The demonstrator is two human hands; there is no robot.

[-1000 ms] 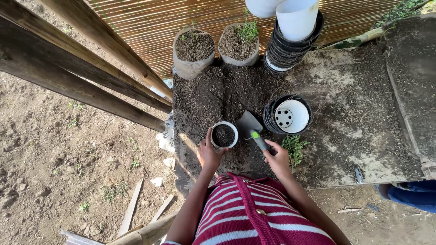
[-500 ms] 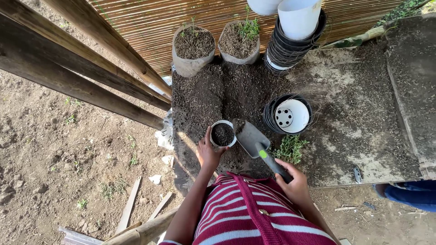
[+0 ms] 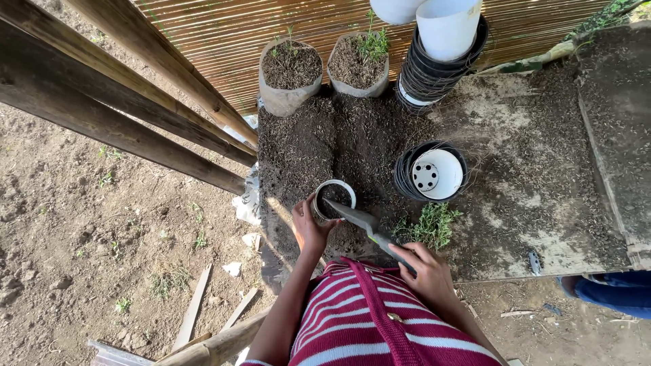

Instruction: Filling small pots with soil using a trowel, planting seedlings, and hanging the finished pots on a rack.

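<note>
Both hands busy: left (image 3: pixel 308 227) grips pot (image 3: pixel 333 198) rim, right (image 3: pixel 424 271) seemingly tilts trowel (image 3: pixel 359 220) inside.

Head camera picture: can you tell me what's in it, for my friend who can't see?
A person's left hand holds a small pot of soil while the right hand tips a trowel over it. They work on a table beside a soil heap, stacked pots and green seedlings.

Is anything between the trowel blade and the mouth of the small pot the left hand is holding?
Nothing visible. The right hand holds the trowel with its blade tip over the rim of the small pot, which the left hand steadies on the soil heap. The pot's mouth is open.
</note>
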